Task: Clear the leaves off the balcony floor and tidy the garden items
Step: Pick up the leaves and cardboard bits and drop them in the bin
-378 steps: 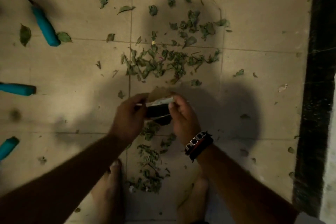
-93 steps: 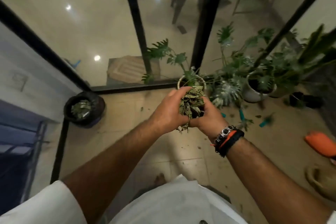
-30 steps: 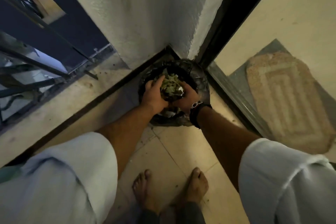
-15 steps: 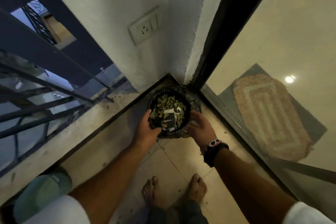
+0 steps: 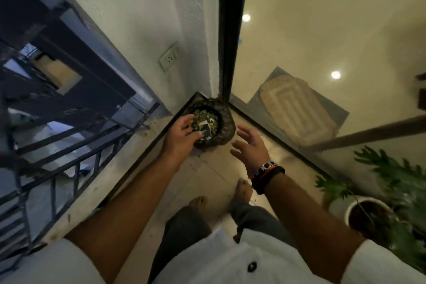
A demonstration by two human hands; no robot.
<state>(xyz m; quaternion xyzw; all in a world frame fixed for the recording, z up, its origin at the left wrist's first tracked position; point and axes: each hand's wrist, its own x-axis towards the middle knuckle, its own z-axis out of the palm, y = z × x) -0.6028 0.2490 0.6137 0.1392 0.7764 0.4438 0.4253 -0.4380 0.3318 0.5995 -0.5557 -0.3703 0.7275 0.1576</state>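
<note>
The left hand (image 5: 181, 138) hangs over the near-left rim of the bin (image 5: 224, 120), fingers (image 5: 186, 122) loose and holding nothing, tips just above the leaves (image 5: 202, 115) piled inside. The bin sits in the floor corner, straight ahead of both hands. The right hand (image 5: 250, 145) is splayed and empty, just beside the bin's right wall, not touching it. The left is nearer the bin; by my judgement both are free for more leaves.

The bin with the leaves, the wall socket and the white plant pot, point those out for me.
bin (image 5: 227, 122), head view, on its dark outer wall at the right side.
wall socket (image 5: 169, 59), head view, on the middle of its faceplate.
white plant pot (image 5: 352, 204), head view, on its rim at the left.
</note>
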